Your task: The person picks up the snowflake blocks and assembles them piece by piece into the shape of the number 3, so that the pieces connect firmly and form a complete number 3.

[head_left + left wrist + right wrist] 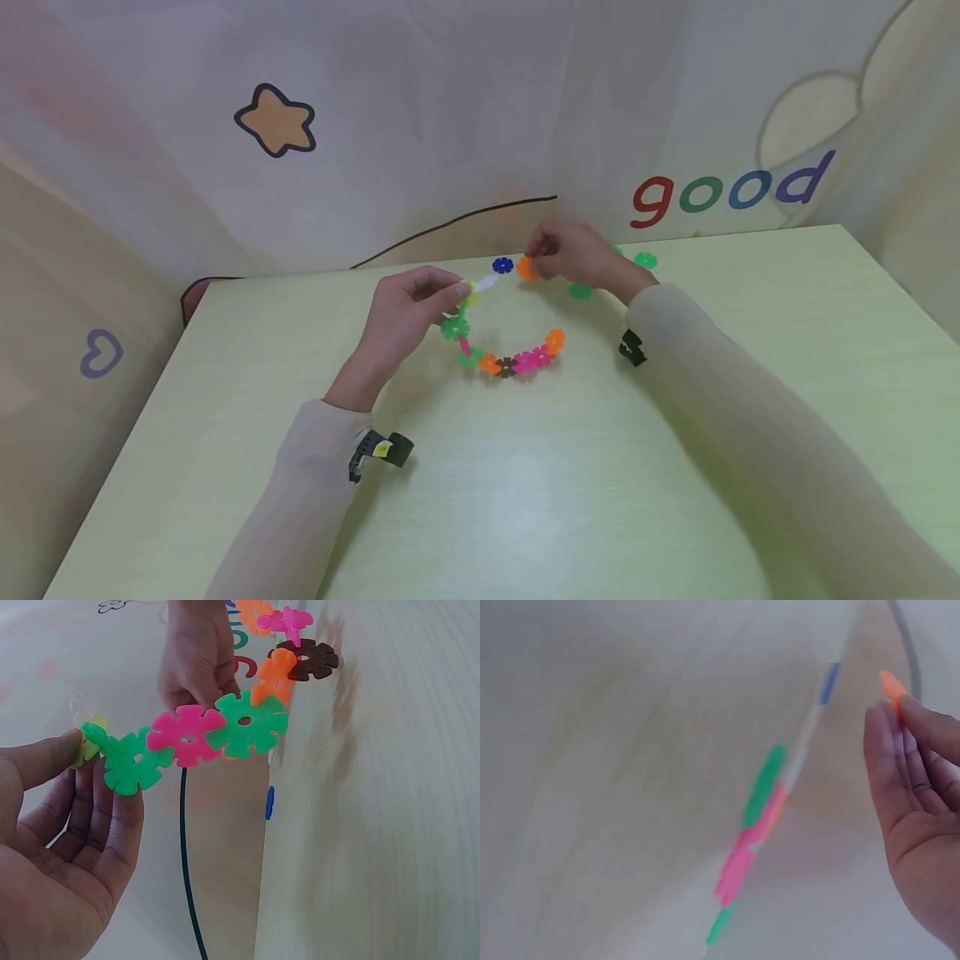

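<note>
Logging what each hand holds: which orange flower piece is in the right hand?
The loose orange piece pinched by the right hand, joined to no other; the chained orange pieces are linked to neighbours in the chain held by the left hand.

A curved chain of multicoloured notched discs (488, 362) is held up near its white end (487, 283); a separate orange disc (526, 268) is pinched near the far edge of the table (750, 258)
</note>
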Action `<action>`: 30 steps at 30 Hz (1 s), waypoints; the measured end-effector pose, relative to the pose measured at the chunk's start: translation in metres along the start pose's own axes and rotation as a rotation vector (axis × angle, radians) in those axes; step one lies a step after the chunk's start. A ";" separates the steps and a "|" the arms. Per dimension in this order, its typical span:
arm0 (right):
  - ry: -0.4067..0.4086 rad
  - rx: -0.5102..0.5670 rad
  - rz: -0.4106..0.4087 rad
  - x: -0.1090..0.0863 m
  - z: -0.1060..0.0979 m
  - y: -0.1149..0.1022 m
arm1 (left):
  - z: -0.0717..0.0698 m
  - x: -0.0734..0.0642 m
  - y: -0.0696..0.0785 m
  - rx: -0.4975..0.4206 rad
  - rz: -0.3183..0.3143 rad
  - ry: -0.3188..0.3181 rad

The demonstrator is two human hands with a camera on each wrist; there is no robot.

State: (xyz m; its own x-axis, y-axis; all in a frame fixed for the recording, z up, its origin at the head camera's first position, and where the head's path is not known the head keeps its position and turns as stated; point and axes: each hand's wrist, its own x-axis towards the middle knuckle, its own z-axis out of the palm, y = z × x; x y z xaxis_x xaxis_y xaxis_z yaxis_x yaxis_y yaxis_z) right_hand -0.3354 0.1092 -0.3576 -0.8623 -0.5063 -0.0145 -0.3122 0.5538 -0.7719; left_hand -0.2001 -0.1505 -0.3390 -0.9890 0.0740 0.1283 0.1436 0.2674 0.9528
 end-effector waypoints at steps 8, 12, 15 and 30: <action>0.111 0.251 -0.112 -0.030 -0.002 -0.026 | 0.000 0.000 0.001 0.005 -0.011 -0.002; 0.159 0.297 -0.140 -0.041 0.000 -0.035 | 0.001 0.000 0.002 0.007 -0.018 0.001; 0.182 0.349 -0.157 -0.048 0.003 -0.040 | 0.001 0.000 0.002 0.009 -0.018 0.002; 0.193 0.456 -0.268 -0.062 0.015 -0.050 | 0.000 0.001 0.002 -0.011 -0.005 0.020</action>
State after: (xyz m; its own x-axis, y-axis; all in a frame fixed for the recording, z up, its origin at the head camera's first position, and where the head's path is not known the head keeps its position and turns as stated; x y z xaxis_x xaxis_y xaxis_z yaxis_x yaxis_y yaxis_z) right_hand -0.2608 0.1034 -0.3276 -0.8473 -0.4359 0.3035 -0.3631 0.0585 -0.9299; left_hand -0.2011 -0.1503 -0.3367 -0.9903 0.0532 0.1286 0.1380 0.2576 0.9564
